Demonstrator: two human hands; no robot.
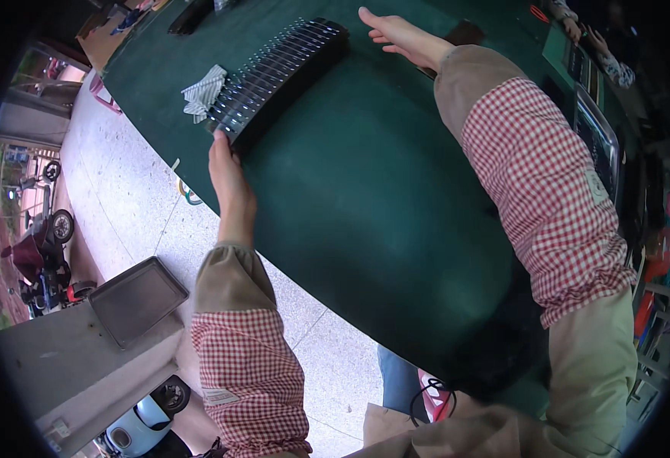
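From where I sit, far from the table, I take the dark rack as my landmark: a long block with close rows of shiny metal pieces along its top. It lies slantwise on the green table, metal side up, probably so the rows stay in view and nothing bears on them.

My left hand is at the rack's near end, its fingertips seemingly touching the corner. The fingers overlap in this view, so I cannot tell whether they pinch the end or merely lie against it. I judge that contact to be a light check on the rack's position, since no firm grip shows.

My right hand hangs beyond the rack's far end and to its right, apart from it. Its fingers are extended and loosely parted, with nothing between them; held that way, it leaves that end unobstructed. The two hands thus bracket the rack's length.

Just left of the rack's near end is a crumpled striped cloth, perhaps put there to stay within reach. Well to the right of the rack, past a dark object by my right wrist, another person's hand shows.
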